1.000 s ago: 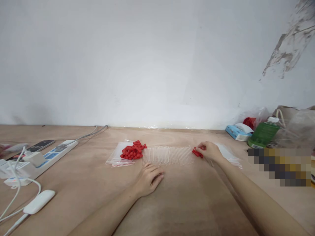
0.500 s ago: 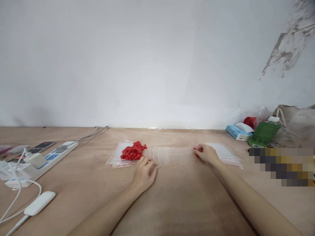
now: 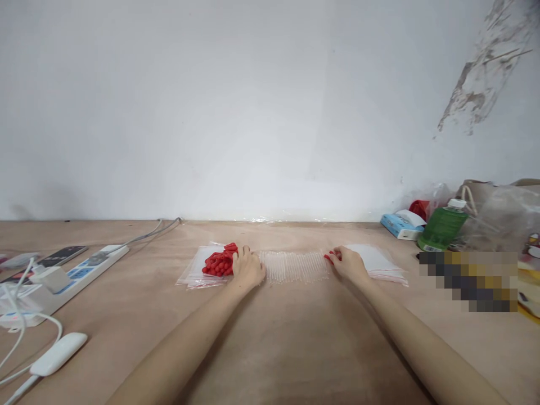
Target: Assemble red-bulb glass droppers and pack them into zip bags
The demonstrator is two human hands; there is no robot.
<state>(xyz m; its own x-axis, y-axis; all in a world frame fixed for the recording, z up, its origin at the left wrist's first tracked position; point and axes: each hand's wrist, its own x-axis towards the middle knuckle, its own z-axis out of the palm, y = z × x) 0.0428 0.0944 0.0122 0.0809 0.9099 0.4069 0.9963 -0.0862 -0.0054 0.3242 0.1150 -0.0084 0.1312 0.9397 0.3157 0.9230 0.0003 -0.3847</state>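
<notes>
**A:** What sits in the middle of the frame?

**B:** A row of clear plastic tubes (image 3: 295, 266) lies side by side on the desk (image 3: 295, 349), flat and close-packed, probably so each one is easy to pick off. The left hand (image 3: 247, 268) is at the row's left end, the right hand (image 3: 348, 264) at its right end.

**A:** And the red stuff?

**B:** A pile of red caps (image 3: 217, 262) rests on clear zip bags (image 3: 194, 273), just left of the left hand and touching it, so within easy reach. More bags (image 3: 379, 260) lie right of the right hand.

**A:** How are the fingers?

**B:** The left fingers curl loosely down, resting against the caps and the tube ends; I cannot tell whether they grip anything. The right fingers are closed around a few red caps (image 3: 329, 257), which poke out at the fingertips beside the last tube.

**A:** Anything else?

**B:** A power strip (image 3: 80, 270) at lower left, and a green bottle (image 3: 441, 228) at right near the wall.
</notes>
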